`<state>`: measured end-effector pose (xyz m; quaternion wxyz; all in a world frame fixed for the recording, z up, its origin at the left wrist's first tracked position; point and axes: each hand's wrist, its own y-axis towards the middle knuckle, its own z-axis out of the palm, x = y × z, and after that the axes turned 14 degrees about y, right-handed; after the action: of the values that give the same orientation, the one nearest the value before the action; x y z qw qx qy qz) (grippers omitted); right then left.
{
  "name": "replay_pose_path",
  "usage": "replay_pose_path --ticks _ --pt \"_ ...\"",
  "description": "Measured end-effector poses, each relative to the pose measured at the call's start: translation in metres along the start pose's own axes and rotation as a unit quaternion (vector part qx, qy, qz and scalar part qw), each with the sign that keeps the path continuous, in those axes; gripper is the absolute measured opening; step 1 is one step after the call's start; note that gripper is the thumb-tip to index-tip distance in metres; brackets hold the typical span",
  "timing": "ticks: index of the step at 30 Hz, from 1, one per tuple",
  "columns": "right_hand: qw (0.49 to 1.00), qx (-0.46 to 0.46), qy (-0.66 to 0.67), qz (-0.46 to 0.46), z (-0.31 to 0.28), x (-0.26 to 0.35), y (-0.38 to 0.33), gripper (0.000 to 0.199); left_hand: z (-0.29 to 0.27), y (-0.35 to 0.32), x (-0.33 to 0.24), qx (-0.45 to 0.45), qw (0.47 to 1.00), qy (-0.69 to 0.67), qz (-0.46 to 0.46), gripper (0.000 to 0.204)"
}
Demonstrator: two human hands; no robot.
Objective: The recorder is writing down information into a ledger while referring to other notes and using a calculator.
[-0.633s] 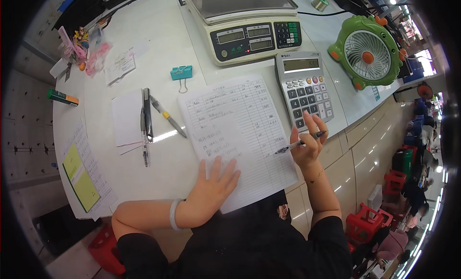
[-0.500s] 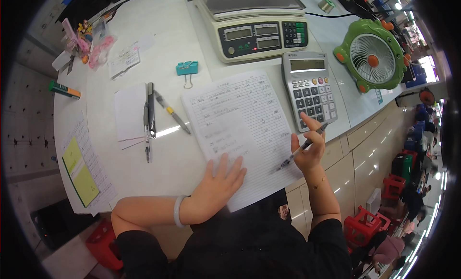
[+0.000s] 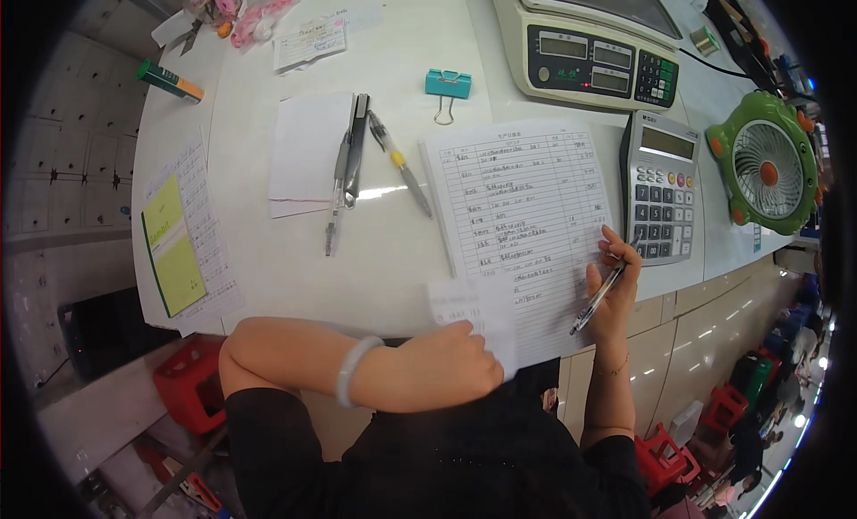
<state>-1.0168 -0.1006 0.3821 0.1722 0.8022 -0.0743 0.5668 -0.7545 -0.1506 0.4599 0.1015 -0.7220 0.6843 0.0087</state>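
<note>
White desk (image 3: 295, 278) fills most of my feed. What of the arms?

"Left forearm (image 3: 295, 357) runs along the near edge, elbow bent out, wrist level. Right forearm (image 3: 609, 394) rises more steeply from below."

And the paper?

"One ruled sheet (image 3: 531, 224), slightly turned, on the desk near that edge; calculator (image 3: 661, 189) just beside it, on the right."

Hands?

"Well apart from each other. Left hand (image 3: 451, 363): knuckles up, fingers curled onto a slip (image 3: 464, 300) over the sheet's lower left corner. Thumb hidden; I can't tell how tight the pinch is. Right hand (image 3: 616, 296), at the sheet's right edge, is closed around a pen (image 3: 597, 299), tip slanting down-left. Contact with paper: unclear."

How would I handle it well?

"My judgement: pinch the slip lightly by its margin, and slide it low and flat, since no palm seems to steady the sheet. Hold the pen tip clear while the paper shifts; stray marks likely otherwise."
</note>
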Motion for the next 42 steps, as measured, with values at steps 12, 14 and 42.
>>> replay_pose_path --ticks 12,14,42 --pt "1.000 0.000 -0.027 0.015 0.001 -0.001 0.002 0.038 -0.085 -0.048 0.029 -0.546 0.730 -0.355 0.207 0.035" --pt "1.000 0.002 -0.021 0.014 0.003 -0.001 0.003 0.038 -0.086 -0.049 0.029 -0.527 0.744 -0.357 0.203 0.041" --pt "0.973 0.033 0.176 0.147 0.005 0.010 0.073 0.025 0.008 0.007 0.031 -0.040 0.972 0.009 -0.230 0.051"
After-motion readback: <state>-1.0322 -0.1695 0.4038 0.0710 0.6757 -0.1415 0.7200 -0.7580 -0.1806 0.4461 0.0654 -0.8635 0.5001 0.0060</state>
